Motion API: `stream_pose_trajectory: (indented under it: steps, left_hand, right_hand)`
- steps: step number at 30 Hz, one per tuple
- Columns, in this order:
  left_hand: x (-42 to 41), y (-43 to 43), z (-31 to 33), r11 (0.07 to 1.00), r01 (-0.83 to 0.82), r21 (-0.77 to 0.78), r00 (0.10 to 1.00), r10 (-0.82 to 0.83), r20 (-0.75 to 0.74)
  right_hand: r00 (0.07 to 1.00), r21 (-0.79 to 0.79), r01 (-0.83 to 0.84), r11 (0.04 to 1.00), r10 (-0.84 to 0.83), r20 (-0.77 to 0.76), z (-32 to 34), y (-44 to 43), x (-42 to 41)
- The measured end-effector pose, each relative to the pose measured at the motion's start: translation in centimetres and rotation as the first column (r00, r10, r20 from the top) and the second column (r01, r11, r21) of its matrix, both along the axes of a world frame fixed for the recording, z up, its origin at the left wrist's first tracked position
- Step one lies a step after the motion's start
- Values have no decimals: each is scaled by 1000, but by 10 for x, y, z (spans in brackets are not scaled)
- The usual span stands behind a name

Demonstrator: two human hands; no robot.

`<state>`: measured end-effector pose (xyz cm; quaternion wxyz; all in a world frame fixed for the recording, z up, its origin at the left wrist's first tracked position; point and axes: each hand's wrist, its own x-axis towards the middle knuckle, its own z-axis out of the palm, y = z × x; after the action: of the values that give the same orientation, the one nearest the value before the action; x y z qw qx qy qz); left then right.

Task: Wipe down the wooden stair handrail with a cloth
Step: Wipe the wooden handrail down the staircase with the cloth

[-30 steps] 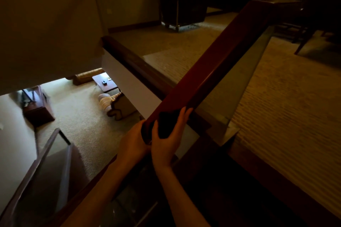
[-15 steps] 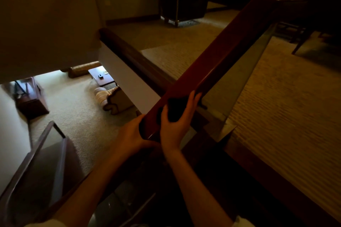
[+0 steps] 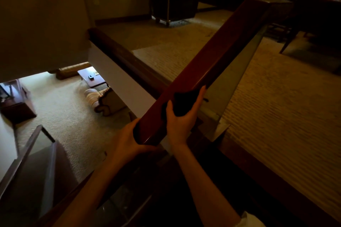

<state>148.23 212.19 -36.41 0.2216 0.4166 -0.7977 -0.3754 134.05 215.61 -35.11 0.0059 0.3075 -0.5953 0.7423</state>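
Note:
A reddish-brown wooden handrail point(image 3: 212, 61) slopes up from the lower middle to the upper right. My right hand point(image 3: 181, 120) wraps the rail from its right side and presses a dark cloth point(image 3: 181, 103) against the wood, thumb on top, fingers stretched along the far edge. My left hand point(image 3: 127, 140) grips the rail's lower end from the left, just below the cloth. Most of the cloth lies under my right palm.
A glass panel point(image 3: 238, 72) hangs below the rail. A carpeted landing point(image 3: 276, 107) lies right, with a dark cabinet point(image 3: 173, 0) and chair legs point(image 3: 287, 42) behind. On the left is an open drop to a lower room with an armchair point(image 3: 105, 101) and a second railing point(image 3: 27, 153).
My right hand has slid the cloth up the rail, away from my left hand. My left hand has stayed on the lower end. The view has shifted slightly.

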Motion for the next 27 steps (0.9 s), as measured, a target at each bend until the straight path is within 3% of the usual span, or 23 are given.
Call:
stream_pose_trajectory:
  steps: [7,11,13,16,19,22,25,27]
  left_hand:
    - [0,-2,-3,1000,-2,-12,1000,2,28]
    - [2,-1,-6,1000,-4,-31,999,5,49]
    - [5,0,-8,997,4,-77,999,-1,39]
    - [21,3,-14,1000,0,0,998,0,62]
    - [39,11,-23,993,-70,94,997,66,43]
    - [49,24,-27,992,-75,101,997,72,34]
    - [58,29,-39,991,-84,107,995,77,68]
    - [62,32,-43,985,-108,131,994,104,39]
  right_hand:
    - [967,33,252,967,-250,-53,27,-19,-20]
    - [966,231,73,970,-11,-256,-33,10,49]
    - [882,353,10,936,158,-444,-51,25,70]
    - [729,435,224,872,146,-669,-15,10,24]
    - [667,451,470,759,30,-745,29,-10,-19]
    - [532,619,457,639,361,-766,6,2,27]
    - [323,644,351,680,557,-765,-8,13,51]
    - [351,662,398,635,561,-749,21,-9,29]
